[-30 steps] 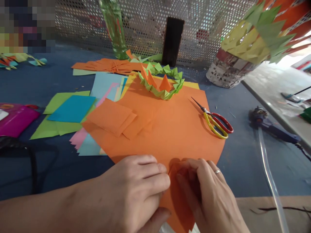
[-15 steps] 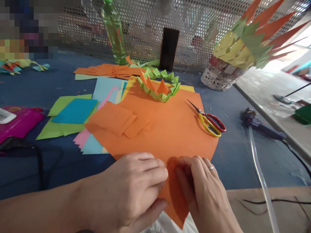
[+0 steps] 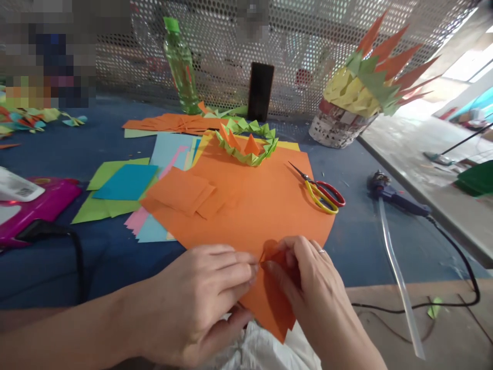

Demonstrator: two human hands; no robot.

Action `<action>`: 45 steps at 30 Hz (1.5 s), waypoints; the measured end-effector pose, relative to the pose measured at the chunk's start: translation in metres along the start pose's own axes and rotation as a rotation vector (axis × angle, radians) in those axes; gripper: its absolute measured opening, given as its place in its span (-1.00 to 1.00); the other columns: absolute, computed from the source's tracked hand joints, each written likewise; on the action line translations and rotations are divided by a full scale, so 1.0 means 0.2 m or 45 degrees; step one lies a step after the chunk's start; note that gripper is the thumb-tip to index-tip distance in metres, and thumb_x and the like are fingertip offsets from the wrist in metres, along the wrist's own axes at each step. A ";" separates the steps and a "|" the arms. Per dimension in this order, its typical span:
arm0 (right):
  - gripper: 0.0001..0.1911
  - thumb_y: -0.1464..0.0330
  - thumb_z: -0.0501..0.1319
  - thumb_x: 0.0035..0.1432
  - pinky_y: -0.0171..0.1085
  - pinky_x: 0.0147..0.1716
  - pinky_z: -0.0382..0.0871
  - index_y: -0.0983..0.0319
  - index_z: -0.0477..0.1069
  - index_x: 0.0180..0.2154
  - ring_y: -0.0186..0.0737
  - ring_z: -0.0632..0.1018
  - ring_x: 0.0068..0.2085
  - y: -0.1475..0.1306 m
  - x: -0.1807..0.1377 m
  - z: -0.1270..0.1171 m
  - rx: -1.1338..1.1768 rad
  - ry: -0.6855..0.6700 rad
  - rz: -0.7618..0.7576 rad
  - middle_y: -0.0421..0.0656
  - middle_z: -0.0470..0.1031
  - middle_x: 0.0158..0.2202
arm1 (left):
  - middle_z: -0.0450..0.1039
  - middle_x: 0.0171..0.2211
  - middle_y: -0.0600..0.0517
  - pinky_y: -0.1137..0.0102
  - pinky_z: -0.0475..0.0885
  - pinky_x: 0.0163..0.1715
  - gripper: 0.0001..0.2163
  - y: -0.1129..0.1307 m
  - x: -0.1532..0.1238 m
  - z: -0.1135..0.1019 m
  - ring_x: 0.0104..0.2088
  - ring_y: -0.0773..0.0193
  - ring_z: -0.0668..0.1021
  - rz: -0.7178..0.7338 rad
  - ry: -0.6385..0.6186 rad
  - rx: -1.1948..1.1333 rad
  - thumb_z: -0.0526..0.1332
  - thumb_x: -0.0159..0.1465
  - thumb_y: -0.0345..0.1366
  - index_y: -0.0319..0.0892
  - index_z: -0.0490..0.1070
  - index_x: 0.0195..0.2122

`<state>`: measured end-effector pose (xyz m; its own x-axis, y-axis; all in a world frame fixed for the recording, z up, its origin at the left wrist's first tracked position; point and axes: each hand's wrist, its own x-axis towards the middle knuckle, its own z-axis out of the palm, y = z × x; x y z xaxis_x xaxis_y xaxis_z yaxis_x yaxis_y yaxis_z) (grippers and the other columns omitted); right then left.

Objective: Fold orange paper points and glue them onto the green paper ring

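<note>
Near the table's front edge, my left hand (image 3: pixel 208 295) has its fingers curled together at a piece of orange paper (image 3: pixel 271 249). From the other side my right hand (image 3: pixel 311 277), a ring on one finger, pinches the same paper, its edge bent up between the fingertips. Part of the piece is hidden by my fingers. Beneath both hands a large orange sheet (image 3: pixel 254 210) lies flat, one corner hanging over my lap. Small orange paper pieces (image 3: pixel 179 190) rest on its left side, and scissors (image 3: pixel 321 192) with red and yellow handles on its right. A ring of folded green paper (image 3: pixel 252 156) sits at its far end.
A glue gun (image 3: pixel 400 198) with a clear glue stick lies at right. Behind stand a green bottle (image 3: pixel 181 72), a dark phone-like slab (image 3: pixel 261 91) and a paper pineapple-like model (image 3: pixel 346 103). Blue and green papers (image 3: pixel 125 182) and a magenta device (image 3: pixel 50 210) are at left.
My right thumb has come in toward my left fingertips, and the paper's edge between them now looks narrower. The whole view has shifted slightly.
</note>
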<state>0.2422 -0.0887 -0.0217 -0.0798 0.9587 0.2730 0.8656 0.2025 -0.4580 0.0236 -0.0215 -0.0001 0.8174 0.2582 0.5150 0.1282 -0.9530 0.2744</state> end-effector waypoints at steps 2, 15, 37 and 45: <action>-0.89 0.41 0.19 0.35 -0.23 -0.27 0.26 0.13 0.25 -0.17 -0.19 0.45 -0.30 0.00 0.00 -0.01 0.020 -0.004 0.004 -0.25 0.41 -0.36 | 0.64 -0.11 -0.18 0.26 0.51 -0.04 -0.82 0.01 -0.02 -0.01 -0.08 0.09 0.65 -0.009 -0.003 0.010 0.17 0.38 -0.41 -0.35 0.56 -0.16; -0.92 0.46 0.15 0.35 -0.22 -0.26 0.23 0.16 0.28 -0.18 -0.17 0.45 -0.26 0.00 0.00 0.01 0.060 0.053 -0.012 -0.22 0.49 -0.29 | 0.60 -0.17 -0.03 0.46 0.48 -0.20 -0.83 -0.02 0.02 0.00 -0.21 0.31 0.63 -0.451 0.071 -0.361 0.15 0.39 -0.43 -0.20 0.53 -0.30; -0.92 0.46 0.11 0.34 -0.26 -0.26 0.30 0.17 0.34 -0.20 -0.20 0.45 -0.25 0.02 -0.05 0.04 0.160 0.267 -0.079 -0.19 0.47 -0.29 | 0.53 -0.35 0.03 0.37 0.34 -0.32 -0.78 -0.05 0.30 0.07 -0.33 0.18 0.54 -0.863 -0.325 -0.283 0.28 0.11 -0.55 -0.17 0.52 -0.23; -0.92 0.39 0.05 0.42 -0.37 -0.34 0.42 0.18 0.31 -0.16 -0.33 0.51 -0.31 0.01 -0.07 0.00 0.267 0.478 -0.054 -0.18 0.45 -0.28 | 0.48 -0.38 0.10 0.39 0.51 -0.37 -0.86 -0.10 0.34 0.01 -0.42 0.34 0.54 -1.154 -0.244 -0.663 0.29 0.39 -0.28 -0.26 0.46 -0.24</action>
<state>0.2449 -0.1017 -0.0272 0.1055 0.8173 0.5665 0.7429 0.3140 -0.5912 0.0784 0.0158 0.0274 0.6176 0.7655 -0.1805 0.5148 -0.2199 0.8286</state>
